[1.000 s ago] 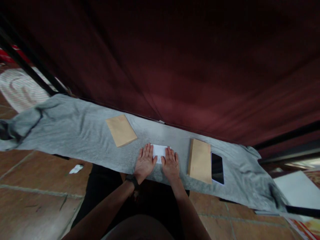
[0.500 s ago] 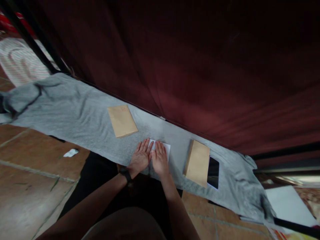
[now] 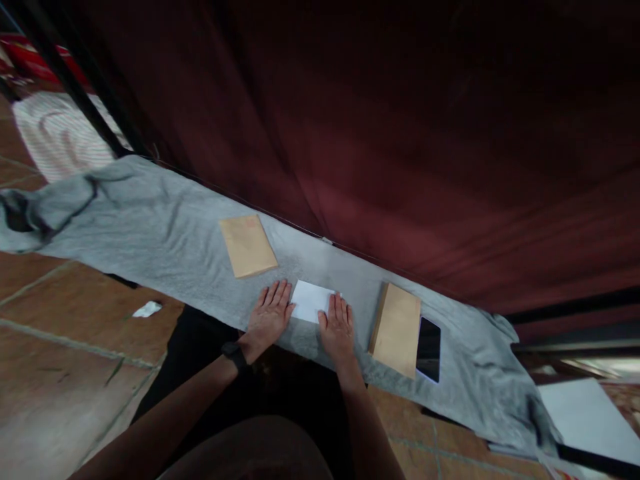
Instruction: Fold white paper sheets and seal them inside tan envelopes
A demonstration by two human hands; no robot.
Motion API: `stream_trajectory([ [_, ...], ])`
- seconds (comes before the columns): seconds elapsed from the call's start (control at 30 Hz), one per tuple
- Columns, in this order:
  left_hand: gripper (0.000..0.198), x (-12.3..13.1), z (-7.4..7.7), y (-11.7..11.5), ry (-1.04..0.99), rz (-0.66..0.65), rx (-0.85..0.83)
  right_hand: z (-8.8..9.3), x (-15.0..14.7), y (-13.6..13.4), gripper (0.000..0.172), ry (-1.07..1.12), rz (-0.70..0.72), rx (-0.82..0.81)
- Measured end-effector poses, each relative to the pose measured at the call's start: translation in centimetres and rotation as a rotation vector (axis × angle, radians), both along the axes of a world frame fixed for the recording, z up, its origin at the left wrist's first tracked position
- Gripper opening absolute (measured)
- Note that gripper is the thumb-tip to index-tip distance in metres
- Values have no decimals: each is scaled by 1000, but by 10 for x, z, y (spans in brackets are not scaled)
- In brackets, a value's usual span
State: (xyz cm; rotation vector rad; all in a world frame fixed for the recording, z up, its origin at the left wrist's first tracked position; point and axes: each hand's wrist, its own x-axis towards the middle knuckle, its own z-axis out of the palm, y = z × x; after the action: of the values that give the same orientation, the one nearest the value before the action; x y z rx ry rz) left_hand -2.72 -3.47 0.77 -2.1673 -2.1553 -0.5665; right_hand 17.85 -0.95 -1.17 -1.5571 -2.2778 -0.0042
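Observation:
A white sheet of paper, seemingly folded (image 3: 311, 302), lies flat on the grey cloth (image 3: 190, 247) in front of me. At its left edge my left hand (image 3: 270, 315) rests palm down, fingers stretched out, with a dark band on the wrist. My right hand (image 3: 339, 327) lies flat on the paper's right edge, fingers extended and covering part of that side. Neither hand grips anything. Up and to the left is a tan envelope (image 3: 249, 245). Over to the right sits a stack of tan envelopes (image 3: 397, 330), with a dark-screened phone (image 3: 429, 348) beside it.
A dark red curtain (image 3: 350, 133) hangs along the back edge of the cloth-covered narrow surface. Below is a tiled floor (image 3: 45, 367) with a white scrap (image 3: 147, 309) on it. At the lower right lies a large white sheet or board (image 3: 587, 410).
My hands have moved apart, left hand to the left and right hand to the right, uncovering the middle of the white paper. The view has shifted slightly.

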Motion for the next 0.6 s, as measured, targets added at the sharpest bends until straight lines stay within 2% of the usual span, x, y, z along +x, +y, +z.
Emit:
stream_trajectory([
  [0.1,55,16,3,-6,-13,-79,45,0,1,-3,57,-1,-18,-3],
  [0.2,54,35,0,-17,-5,-312,25,2,3,-4,57,-8,-20,-34],
  [0.23,54,40,-2,-22,4,-349,15,3,3,-4,57,-12,-20,-46],
  [0.43,61,35,-16,-36,-1,-417,33,16,-10,-2,51,0,-23,-84],
  [0.6,59,26,-19,-38,15,-394,46,19,-37,-7,49,44,133,-110],
])
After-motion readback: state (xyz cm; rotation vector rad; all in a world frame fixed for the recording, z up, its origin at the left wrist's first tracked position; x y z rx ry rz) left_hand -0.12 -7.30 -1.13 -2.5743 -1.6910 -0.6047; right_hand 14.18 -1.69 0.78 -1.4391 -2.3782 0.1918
